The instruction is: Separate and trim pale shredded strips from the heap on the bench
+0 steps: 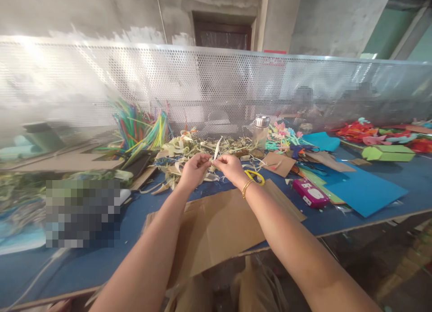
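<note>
Both hands meet above the middle of the blue table. A narrow pale strip (218,147), perhaps husk or paper, stands up between them. My left hand (195,171) pinches its lower end, fingers bent and pressed together. My right hand (232,169), with a gold bracelet (247,187) at the wrist, pinches the same strip from the other side. Behind the fingers spreads a heap of pale and greenish dry strips (189,145). Below the forearms lies a brown cardboard sheet (219,231). Yellow scissor handles (255,177) show just beyond my right wrist.
Colourful pipe cleaners (135,127) stand at the back left. A clear bottle (260,132) is behind the heap. To the right lie a magenta box (310,192), a blue sheet (364,190) and a green paper shape (388,153). A perforated metal screen (182,78) borders the table's back.
</note>
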A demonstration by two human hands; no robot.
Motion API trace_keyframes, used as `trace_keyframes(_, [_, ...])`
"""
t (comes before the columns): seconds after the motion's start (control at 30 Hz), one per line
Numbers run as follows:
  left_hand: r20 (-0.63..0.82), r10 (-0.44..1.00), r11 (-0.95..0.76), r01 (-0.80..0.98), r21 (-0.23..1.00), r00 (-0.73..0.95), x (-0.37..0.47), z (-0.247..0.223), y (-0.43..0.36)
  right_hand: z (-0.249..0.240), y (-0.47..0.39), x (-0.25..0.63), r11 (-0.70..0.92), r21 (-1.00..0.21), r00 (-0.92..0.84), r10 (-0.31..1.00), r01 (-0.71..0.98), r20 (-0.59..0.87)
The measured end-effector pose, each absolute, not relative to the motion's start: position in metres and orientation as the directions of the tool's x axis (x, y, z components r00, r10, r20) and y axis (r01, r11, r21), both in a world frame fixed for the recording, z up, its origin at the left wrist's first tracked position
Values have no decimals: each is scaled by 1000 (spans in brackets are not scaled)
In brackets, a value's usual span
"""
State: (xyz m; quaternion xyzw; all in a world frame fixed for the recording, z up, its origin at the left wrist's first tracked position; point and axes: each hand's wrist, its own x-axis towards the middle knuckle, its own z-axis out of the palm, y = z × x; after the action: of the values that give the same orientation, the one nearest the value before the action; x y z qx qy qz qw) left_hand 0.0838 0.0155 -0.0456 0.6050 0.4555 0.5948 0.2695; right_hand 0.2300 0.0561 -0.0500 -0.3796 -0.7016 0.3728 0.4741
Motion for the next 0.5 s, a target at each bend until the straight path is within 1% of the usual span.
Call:
trace_keyframes(0.1, [451,885,-423,202,883,-118,84,-45,16,-52,57,229,457,-878,-241,877,143,417])
trace_keyframes(0.3, [382,902,-354,160,921,-201,84,-44,14,-50,55,230,527,-825,-211,847,205,489])
trace_keyframes(0.5, [346,917,-330,113,937,-197,87,-42,12,-48,53,230,573,-792,-235,816,211,528])
